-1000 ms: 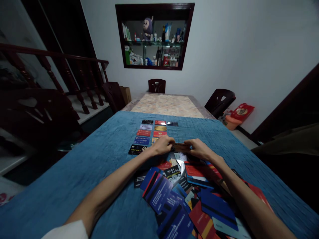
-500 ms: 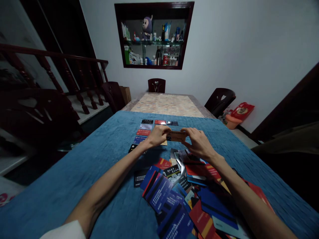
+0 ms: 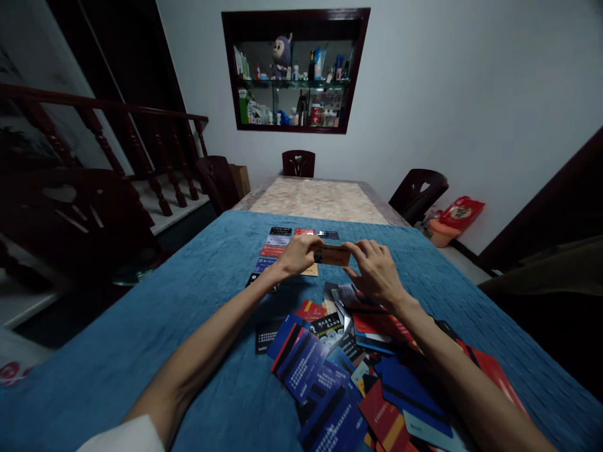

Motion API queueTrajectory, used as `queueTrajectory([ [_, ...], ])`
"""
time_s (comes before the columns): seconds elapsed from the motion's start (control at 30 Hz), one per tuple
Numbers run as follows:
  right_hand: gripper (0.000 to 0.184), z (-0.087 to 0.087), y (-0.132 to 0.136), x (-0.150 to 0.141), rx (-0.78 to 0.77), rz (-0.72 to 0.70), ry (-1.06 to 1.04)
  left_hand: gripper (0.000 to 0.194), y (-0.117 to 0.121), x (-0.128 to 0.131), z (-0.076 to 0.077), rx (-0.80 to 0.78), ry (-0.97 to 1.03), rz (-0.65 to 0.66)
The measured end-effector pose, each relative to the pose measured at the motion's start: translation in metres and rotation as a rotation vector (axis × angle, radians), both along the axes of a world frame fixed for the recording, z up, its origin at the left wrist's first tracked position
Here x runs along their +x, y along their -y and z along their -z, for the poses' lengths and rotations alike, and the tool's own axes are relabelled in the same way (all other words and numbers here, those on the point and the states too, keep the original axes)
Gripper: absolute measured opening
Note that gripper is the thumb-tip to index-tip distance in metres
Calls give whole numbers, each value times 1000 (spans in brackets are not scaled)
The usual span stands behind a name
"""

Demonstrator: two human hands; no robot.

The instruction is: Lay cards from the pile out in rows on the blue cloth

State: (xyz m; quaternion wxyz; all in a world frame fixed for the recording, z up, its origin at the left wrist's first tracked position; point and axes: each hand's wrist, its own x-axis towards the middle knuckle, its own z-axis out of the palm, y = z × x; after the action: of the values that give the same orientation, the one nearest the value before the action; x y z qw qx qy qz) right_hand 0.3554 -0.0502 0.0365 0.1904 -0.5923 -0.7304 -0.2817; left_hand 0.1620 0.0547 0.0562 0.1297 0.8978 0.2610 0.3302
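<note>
A tan card point(image 3: 333, 255) with dark print is held up above the table between my two hands. My left hand point(image 3: 299, 254) pinches its left end, and the fingertips of my right hand point(image 3: 375, 267) grip its right end. Below and left of the card, a column of cards lies flat, among them a red card point(image 3: 272, 252) and a blue card point(image 3: 266, 265). A yellowish card point(image 3: 309, 270) lies partly hidden behind my left hand. Nearer to me spreads a loose pile of overlapping cards point(image 3: 301, 358) in blue, red, black and silver, partly under my right forearm.
A blue cloth point(image 3: 198, 282) covers the near part of the table, with a patterned tabletop point(image 3: 315, 194) beyond. Chairs stand around it, one at the far end point(image 3: 298, 163) and one at the right point(image 3: 417, 194). A display cabinet point(image 3: 294, 130) is set in the wall.
Both hands keep hold of the tan card in nearly the same place, and it tilts slightly. The whole view has shifted a little.
</note>
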Motion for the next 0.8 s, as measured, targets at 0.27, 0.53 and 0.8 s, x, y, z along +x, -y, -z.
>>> queueTrajectory([
  [0.27, 43, 7, -1, -7, 57, -31, -38, 30, 3, -6, 0, 16, 4, -16],
  [0.53, 42, 10, -5, -14, 57, -49, -15, 38, 2, -20, 13, 88, -7, -2],
  [0.8, 39, 12, -18, -17, -71, -83, -50, 49, 1, -45, 25, 181, -151, -1],
])
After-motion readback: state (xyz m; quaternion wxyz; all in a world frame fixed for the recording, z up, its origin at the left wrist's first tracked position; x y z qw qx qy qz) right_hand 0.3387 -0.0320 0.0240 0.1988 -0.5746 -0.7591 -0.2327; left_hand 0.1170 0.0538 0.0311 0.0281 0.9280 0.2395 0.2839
